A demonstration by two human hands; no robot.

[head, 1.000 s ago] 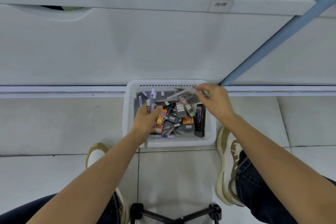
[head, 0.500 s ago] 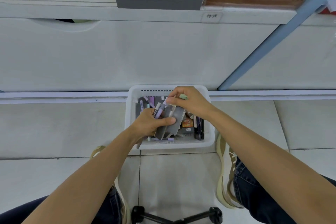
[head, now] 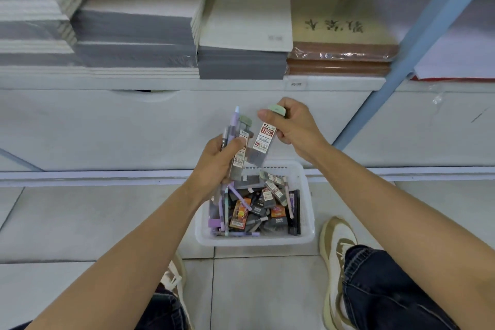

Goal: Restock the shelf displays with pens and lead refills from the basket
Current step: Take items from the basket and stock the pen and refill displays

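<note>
A white plastic basket (head: 306, 195) stands on the floor tiles below the shelf, filled with several pens and lead refill packs (head: 273, 189). My left hand (head: 218, 161) is raised above the basket's far left corner, closed around a bundle of purple pens and grey refill packs (head: 237, 142). My right hand (head: 293, 124) is just to the right of it at the same height, pinching a lead refill pack (head: 263, 139) with a white and red label and a pale green cap. The two hands nearly touch.
The lowest shelf board (head: 160, 83) carries stacks of grey notebooks (head: 241, 61) and a brown wrapped stack (head: 340, 59). A blue upright post (head: 417, 32) slants at the right. My shoes (head: 338, 249) flank the basket on the floor.
Both hands rose out of the basket with their items. The view tilted up, so the shelf's stacks now show. The right hand's pack has moved next to the left hand's bundle.
</note>
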